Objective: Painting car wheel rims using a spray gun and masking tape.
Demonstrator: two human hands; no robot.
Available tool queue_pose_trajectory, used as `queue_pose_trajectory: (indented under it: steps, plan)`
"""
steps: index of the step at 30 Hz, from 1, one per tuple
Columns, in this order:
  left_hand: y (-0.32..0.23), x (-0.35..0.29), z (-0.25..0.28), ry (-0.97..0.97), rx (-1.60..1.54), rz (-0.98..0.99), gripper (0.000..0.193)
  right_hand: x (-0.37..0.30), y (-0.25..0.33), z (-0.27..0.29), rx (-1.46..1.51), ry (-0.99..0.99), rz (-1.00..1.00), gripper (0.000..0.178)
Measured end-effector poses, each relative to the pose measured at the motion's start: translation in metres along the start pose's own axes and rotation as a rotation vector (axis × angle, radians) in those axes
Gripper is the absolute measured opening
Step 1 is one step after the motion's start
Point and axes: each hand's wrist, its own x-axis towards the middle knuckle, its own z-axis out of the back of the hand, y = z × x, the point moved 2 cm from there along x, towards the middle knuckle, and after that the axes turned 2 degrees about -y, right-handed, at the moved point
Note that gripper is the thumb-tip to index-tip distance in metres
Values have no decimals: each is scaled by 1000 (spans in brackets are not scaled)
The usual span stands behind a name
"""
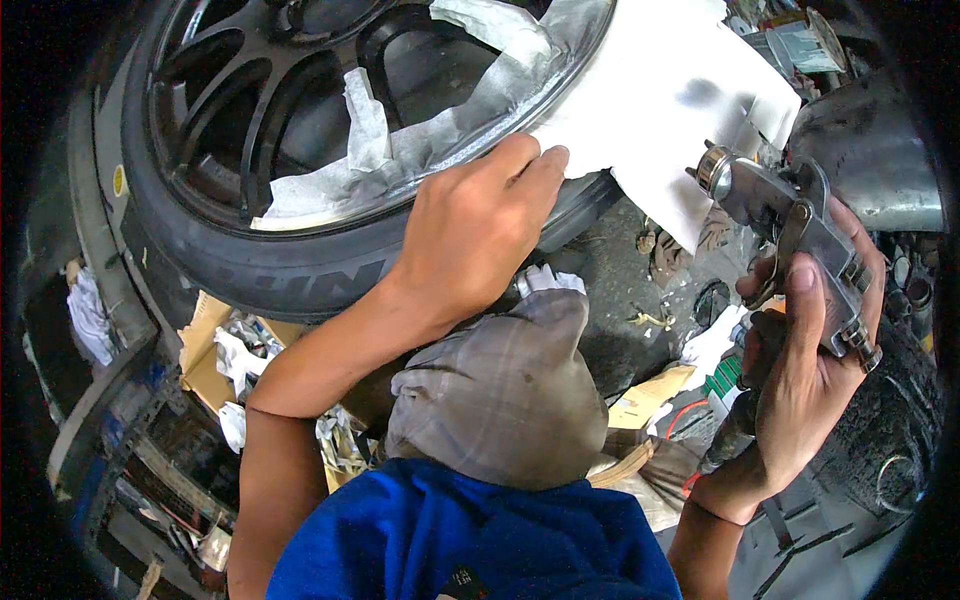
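Observation:
A spray gun (pixel 790 220) with a metal body is in my right hand (pixel 810 340), the fingers wrapped round its handle. Its round nozzle points up and left, toward a white paper sheet (pixel 650 90). My left hand (pixel 470 230) is closed at the wheel's lower edge, thumb and fingers pinching the near edge of that sheet; the fingertips are partly hidden. The sheet lies against the right side of a black spoked wheel rim (pixel 265 130). Strips of whitish masking paper (pixel 330 195) line the rim's inner edge. A black tyre (pixel 300 265) surrounds the rim.
A dark metal cylinder (pixel 870 150) stands right of the spray gun. A cardboard box (pixel 205 350) with crumpled scraps sits at the lower left. A dark hose (pixel 730 435) hangs below the gun. Rags and paper litter the dirty floor (pixel 620 290) near my knee.

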Motion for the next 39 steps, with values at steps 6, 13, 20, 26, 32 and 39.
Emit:
queue_pose_trajectory:
  steps: [6,13,20,26,32,39]
  plan:
    - [1,0,-2,20,48,-43,26,-1,4,-5,75,-42,-30,41]
    - [-7,-3,6,115,38,3,23,2,4,-12,68,-6,-18,41]
    - [-10,-6,11,134,-18,8,26,-2,6,-20,83,53,-11,42]
    - [-11,-6,12,136,-10,28,25,-8,9,-19,109,84,-36,47]
    - [-9,-5,11,140,-40,45,24,-10,13,-21,143,128,-49,53]
    - [-11,-5,9,139,-31,44,23,-6,13,-18,93,105,-10,52]
